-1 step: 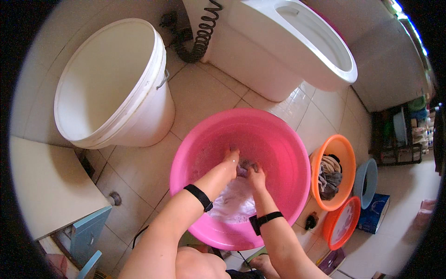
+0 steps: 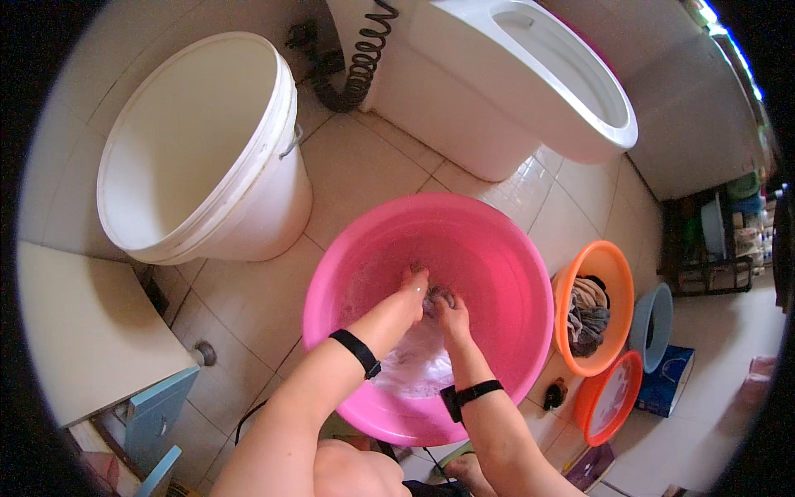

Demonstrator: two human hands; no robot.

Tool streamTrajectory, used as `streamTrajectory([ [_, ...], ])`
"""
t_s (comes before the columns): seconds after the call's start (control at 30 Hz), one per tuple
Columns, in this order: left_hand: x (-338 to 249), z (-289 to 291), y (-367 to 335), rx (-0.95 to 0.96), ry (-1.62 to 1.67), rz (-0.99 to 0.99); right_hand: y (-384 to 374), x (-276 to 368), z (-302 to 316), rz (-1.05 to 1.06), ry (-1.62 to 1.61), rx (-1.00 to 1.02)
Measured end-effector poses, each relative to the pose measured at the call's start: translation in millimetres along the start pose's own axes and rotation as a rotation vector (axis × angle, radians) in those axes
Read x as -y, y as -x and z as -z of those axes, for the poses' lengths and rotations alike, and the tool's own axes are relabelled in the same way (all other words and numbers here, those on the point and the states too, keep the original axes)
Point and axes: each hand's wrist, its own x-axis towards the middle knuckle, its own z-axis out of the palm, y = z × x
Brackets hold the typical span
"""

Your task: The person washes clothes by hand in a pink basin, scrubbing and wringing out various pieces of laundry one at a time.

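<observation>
A large pink basin (image 2: 540, 323) stands on the floor in front of me, with soapy, cloudy water (image 2: 418, 369) in it. Both my hands are inside, close together near its middle. My left hand (image 2: 415, 290) is wet, its fingers curled on a bunched greyish cloth (image 2: 432, 303). Facing it, my right hand (image 2: 451, 316) grips the other side of the same wet cloth. The lower part of the cloth is hidden by my hands and the water. Each forearm wears a black strap.
At the left stands a big white bucket (image 2: 286, 195); beyond the basin is a white toilet (image 2: 497, 108). On the right are an orange basin (image 2: 621, 290) with clothes, a red-orange basin (image 2: 590, 414), a blue basin (image 2: 662, 315) and a blue box (image 2: 667, 381).
My right hand has shifted slightly left, closer to my left hand, and the bunched cloth between them has changed shape a little.
</observation>
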Motion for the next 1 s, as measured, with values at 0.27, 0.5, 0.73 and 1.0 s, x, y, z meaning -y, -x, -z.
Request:
streamTrajectory([
  [0.27, -12.1, 29.1, 5.6, 0.125, 0.134, 0.109, 130.8, 161.6, -14.4, 0.287, -0.200, -0.041],
  [0.5, -6.5, 19.3, 40.0, 0.156, -0.017, -0.086, 43.9, 118.1, -4.5, 0.357, 0.170, -0.250],
  [0.73, 11.2, 9.7, 23.7, -0.179, -0.576, -0.475, 12.1, 73.1, 22.7, 0.190, 1.030, 0.188],
  [1.0, 128.4, 63.7, -13.4, 0.794, -2.118, -0.044, 32.5, 67.7, 3.1, 0.202, 0.802, 0.526],
])
